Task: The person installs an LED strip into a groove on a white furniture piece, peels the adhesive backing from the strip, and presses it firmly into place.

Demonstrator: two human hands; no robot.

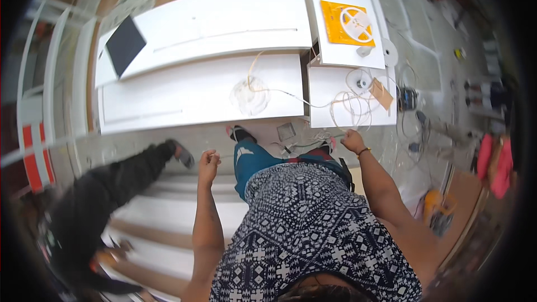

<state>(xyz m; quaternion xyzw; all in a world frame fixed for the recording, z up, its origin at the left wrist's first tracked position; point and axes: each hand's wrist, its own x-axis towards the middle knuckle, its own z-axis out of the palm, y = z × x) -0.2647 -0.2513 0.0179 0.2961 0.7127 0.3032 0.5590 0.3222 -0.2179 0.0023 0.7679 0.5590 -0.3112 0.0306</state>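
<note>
My left hand [209,168] is raised in front of the boards with its fingers curled together; whether anything small is between them I cannot make out. My right hand [353,142] is closed at the front edge of the right-hand white board [327,114], where a thin pale cable [319,104] lies in loose loops. A greenish wire [309,145] runs up to that hand, and its fingers look closed on the thin cable. Left of the loops, a coiled translucent strip [250,96] rests on the long white board [196,98]. A white reel [361,81] and a brown cardboard piece [382,94] lie beside the loops.
An orange packet [334,29] with an empty white spool [356,24] lies on the raised board at the far right. A dark square panel [126,46] sits at the far left. A person in dark clothes [95,207] bends at my left. Wires and a small clear packet [286,131] litter the floor.
</note>
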